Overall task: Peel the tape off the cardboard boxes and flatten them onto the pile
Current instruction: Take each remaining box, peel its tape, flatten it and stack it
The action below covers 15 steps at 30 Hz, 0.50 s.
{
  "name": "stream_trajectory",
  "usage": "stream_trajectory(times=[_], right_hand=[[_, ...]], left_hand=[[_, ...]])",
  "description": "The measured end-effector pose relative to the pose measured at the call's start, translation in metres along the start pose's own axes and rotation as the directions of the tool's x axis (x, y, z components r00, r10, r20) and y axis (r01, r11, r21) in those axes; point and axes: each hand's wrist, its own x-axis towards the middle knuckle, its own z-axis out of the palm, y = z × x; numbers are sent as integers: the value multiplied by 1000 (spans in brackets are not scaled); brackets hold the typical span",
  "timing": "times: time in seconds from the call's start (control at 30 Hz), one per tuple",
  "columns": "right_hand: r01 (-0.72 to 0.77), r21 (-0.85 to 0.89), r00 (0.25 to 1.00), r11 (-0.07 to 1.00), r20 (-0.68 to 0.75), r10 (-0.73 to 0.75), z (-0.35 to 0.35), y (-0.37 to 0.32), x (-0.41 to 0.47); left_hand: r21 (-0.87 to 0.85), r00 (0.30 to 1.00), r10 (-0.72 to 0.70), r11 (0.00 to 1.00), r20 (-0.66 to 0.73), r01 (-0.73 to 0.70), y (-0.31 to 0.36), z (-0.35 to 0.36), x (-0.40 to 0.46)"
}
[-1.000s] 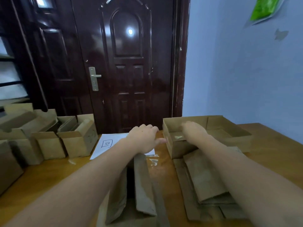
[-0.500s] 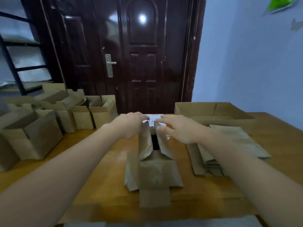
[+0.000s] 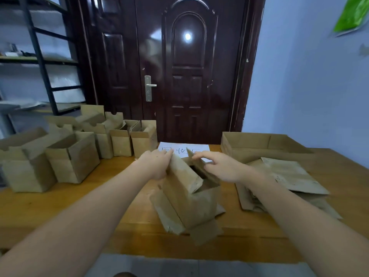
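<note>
Holding the cardboard box (image 3: pixel 189 200) at its upper end, I have both hands up on its top flaps. It stands on the wooden table (image 3: pixel 79 212) just in front of me, tilted a little to the left, with its bottom flaps splayed out flat on the wood around its base. My left hand (image 3: pixel 154 163) grips the left top flap (image 3: pixel 180 172): the fingers curl over its far edge, and the flap stands nearly upright against my palm. My right hand (image 3: pixel 221 166) is on the right top flap (image 3: pixel 199 166), fingers only loosely bent and laid over the flap's upper edge, thumb below; whether it actually pinches the flap or just presses on it I cannot tell. Between the two flaps the dark opening of the box shows, so the box sits directly under and between my hands. To the right of it, near my right forearm, lies the pile of flattened boxes (image 3: pixel 289 176), and behind that pile an open shallow carton (image 3: pixel 259 142). Well to the left, a row of upright boxes (image 3: pixel 75 154) stands along the table's far side. A white sheet of paper (image 3: pixel 183 149) with handwritten marks lies just beyond my fingertips, in front of the dark door (image 3: pixel 189 76).
</note>
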Motion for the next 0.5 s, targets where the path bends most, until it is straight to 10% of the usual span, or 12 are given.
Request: stream_trajectory(times=[0.37,0.5], right_hand=[[12,-385,820,923,-525,-230,16,54,34],[27,-486,850,874,-448,-276,5,55,39]], left_hand=[[-50,948,188,977,-256,-207,-1,23,-21],[-146,936,205,956,-287,-255,-2,32,-26]])
